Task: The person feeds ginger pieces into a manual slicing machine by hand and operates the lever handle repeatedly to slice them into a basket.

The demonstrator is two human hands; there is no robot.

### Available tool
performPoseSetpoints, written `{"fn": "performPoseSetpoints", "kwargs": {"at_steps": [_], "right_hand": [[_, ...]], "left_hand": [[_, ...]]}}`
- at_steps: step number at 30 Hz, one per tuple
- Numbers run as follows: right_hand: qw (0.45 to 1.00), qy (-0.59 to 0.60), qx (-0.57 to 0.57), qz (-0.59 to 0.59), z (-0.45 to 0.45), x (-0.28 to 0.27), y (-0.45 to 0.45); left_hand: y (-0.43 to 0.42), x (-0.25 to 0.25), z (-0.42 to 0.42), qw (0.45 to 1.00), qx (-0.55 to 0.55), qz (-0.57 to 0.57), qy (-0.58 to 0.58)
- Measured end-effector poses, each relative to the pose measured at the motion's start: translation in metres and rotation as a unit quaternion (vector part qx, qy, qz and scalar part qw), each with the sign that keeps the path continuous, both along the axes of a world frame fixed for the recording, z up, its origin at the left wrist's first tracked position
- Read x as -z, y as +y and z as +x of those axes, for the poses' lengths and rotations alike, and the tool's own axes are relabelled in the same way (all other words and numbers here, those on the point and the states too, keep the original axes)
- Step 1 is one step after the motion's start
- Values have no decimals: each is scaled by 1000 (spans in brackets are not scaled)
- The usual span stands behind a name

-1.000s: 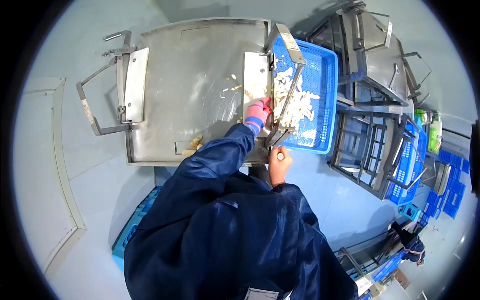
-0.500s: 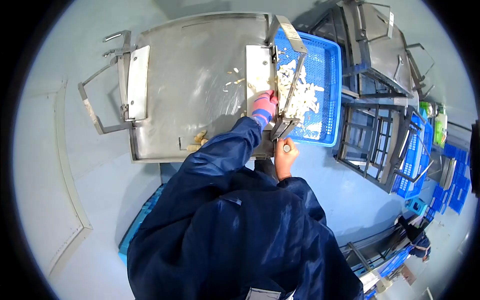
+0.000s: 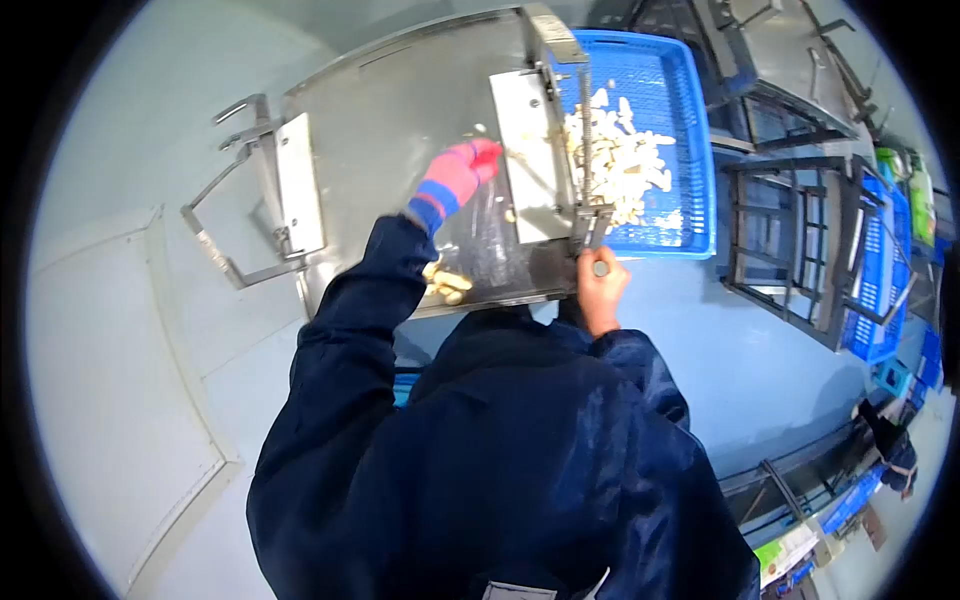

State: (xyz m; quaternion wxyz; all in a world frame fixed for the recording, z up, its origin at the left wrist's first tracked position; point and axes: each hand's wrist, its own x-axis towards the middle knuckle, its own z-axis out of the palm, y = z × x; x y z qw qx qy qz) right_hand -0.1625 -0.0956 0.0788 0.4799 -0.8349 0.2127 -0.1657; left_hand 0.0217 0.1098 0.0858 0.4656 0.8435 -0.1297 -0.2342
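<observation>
My left hand [image 3: 462,172], in a pink and blue striped glove, is over the steel table [image 3: 390,130], just left of a white cutting board [image 3: 530,165]. Its fingers are loosely apart and I see nothing held in them. A few pale scraps lie by its fingertips. My bare right hand [image 3: 602,290] is wrapped around the handle [image 3: 600,268] of a hinged cutting lever at the board's right edge. Several pale, finger-shaped vegetable pieces [image 3: 450,283] lie near the table's front edge, partly behind my left sleeve. A heap of cut pale pieces [image 3: 625,160] fills part of the blue basket [image 3: 700,150].
A second white board [image 3: 300,185] with a metal lever frame [image 3: 215,250] is mounted on the table's left side. To the right stand metal racks [image 3: 790,250], another steel table [image 3: 790,60] and more blue baskets [image 3: 885,270]. A person [image 3: 890,450] is far off at the lower right.
My left hand has moved left off the white board to the bare steel beside it. My right hand stays on the lever handle. The whole view has shifted and turned slightly.
</observation>
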Motion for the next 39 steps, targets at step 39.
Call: {"fn": "performPoseSetpoints", "kwargs": {"at_steps": [39], "right_hand": [[999, 44, -16, -11, -7, 25, -1]], "left_hand": [[-125, 87, -48, 966, -242, -86, -10]]}}
